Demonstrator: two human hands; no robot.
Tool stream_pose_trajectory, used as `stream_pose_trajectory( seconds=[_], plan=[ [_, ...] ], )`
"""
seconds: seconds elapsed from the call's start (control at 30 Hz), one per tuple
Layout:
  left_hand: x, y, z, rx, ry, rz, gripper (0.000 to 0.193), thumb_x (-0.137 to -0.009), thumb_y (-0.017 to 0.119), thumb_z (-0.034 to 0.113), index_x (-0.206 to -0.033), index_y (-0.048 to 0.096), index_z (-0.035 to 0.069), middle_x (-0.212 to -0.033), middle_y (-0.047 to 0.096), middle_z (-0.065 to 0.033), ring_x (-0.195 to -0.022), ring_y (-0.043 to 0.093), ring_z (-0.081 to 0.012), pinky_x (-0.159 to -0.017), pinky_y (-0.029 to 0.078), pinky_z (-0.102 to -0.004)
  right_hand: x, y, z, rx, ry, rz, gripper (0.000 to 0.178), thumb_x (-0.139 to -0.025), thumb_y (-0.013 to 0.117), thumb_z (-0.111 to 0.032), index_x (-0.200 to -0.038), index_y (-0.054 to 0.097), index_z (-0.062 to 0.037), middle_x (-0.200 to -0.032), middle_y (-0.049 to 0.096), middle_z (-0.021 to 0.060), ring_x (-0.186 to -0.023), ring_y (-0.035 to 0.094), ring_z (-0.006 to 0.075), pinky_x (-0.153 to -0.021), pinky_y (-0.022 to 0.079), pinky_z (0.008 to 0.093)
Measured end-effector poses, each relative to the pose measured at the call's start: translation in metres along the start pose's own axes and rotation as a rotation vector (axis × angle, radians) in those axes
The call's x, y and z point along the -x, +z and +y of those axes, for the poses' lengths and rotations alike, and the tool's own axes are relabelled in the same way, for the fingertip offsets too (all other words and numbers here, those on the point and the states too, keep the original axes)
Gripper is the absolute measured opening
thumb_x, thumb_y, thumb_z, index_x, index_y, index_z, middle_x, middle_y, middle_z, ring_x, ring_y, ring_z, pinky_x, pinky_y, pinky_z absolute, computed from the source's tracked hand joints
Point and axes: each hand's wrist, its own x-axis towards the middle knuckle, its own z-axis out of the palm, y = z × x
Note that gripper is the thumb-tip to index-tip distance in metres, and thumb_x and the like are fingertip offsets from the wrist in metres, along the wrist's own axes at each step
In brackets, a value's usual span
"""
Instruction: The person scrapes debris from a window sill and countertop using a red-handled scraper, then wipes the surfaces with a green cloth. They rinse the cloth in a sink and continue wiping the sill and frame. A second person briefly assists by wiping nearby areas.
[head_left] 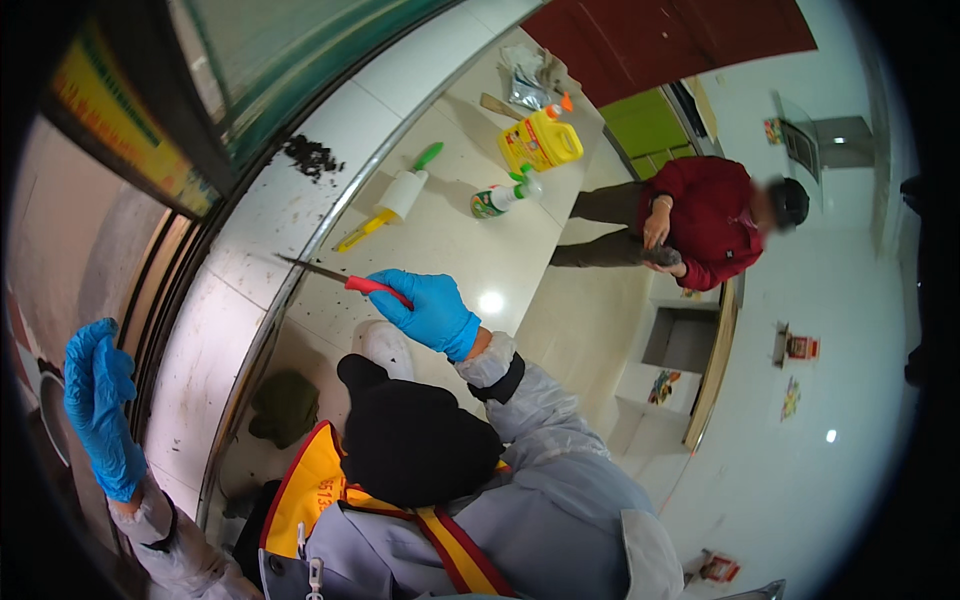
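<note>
A person in a grey jacket is seen from their own head, working beside a window. The right hand point(430, 310), in a blue rubber glove, is closed firmly around a slim tool with a red handle and a thin, dark metal blade point(366, 286). The blade points left, its tip near the metal trim along a white-tiled ledge point(230, 325) beneath the window; whether it touches cannot be told. The left hand point(102, 410), gloved in the same blue, is raised at the far left beside the dark window track point(165, 300). Its fingers are loosely bent, partly open, and nothing shows in its grasp.

The work appears to be partway along. A scattered heap of black, crumbly debris point(312, 158) lies on the upper part of the ledge, seemingly loosened but not yet taken away. Nearer the left hand, the tiles carry small dark specks and faint smudges, so that stretch does not look finished. How clean the window track is cannot be judged.

On the pale, glossy desk point(430, 240) to the right stand a yellow plastic jug with an orange top point(540, 140) and a clear spray bottle with a green trigger point(503, 197). Both are well apart from the hands. Beyond the desk, another person in a dark red top point(705, 210) holds a small dark object.
</note>
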Motion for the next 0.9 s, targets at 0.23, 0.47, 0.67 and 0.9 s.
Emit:
stream_pose_trajectory(
  seconds=[0.23, 0.47, 0.67, 0.9],
  plan=[
    [-0.028, 0.027, 0.014, -0.092, 0.07, -0.176, 0.043, -0.098, 0.059, 0.036, -0.134, 0.059, 0.013, -0.127, 0.064, -0.0051, -0.107, 0.064, -0.016, -0.084, 0.051, -0.0247, 0.038, 0.022, 0.07, 0.01, 0.375, -0.16, 0.036, -0.096, 0.052, -0.045, -0.087, 0.071, -0.0164, -0.077, 0.068, 0.0082, -0.068, 0.064, 0.0312, -0.064, 0.051, 0.038],
    [-0.032, 0.073, 0.042, 0.073, -0.047, -0.208, 0.026, -0.098, 0.057, 0.011, -0.124, 0.061, 0.005, -0.109, 0.063, -0.0006, -0.087, 0.058, -0.0093, -0.077, 0.046, -0.0208, 0.055, 0.028, 0.111, -0.171, 0.511, -0.203, 0.037, -0.096, 0.05, -0.045, -0.098, 0.072, -0.0152, -0.09, 0.071, 0.0115, -0.082, 0.068, 0.0306, -0.076, 0.052, 0.0389],
    [-0.035, 0.087, 0.061, 0.2, -0.136, -0.218, 0.024, -0.097, 0.059, 0.006, -0.119, 0.064, 0.001, -0.101, 0.065, -0.0037, -0.081, 0.059, -0.0105, -0.067, 0.046, -0.0213, 0.034, -0.013, 0.087, -0.801, 0.584, 0.01, 0.021, -0.096, 0.061, -0.026, -0.097, 0.066, -0.005, -0.077, 0.064, 0.0019, -0.06, 0.046, 0.0054, -0.053, 0.039, 0.0231],
    [-0.031, 0.085, 0.054, 0.16, -0.153, -0.218, 0.024, -0.095, 0.06, 0.005, -0.118, 0.064, 0.0, -0.1, 0.067, -0.0043, -0.082, 0.06, -0.011, -0.066, 0.045, -0.0204, -0.004, 0.012, 0.016, -0.366, 0.18, -0.14, 0.025, -0.091, 0.067, -0.031, -0.102, 0.063, -0.0093, -0.088, 0.07, 0.0127, -0.079, 0.07, 0.0274, -0.068, 0.054, 0.0348]
  ],
)
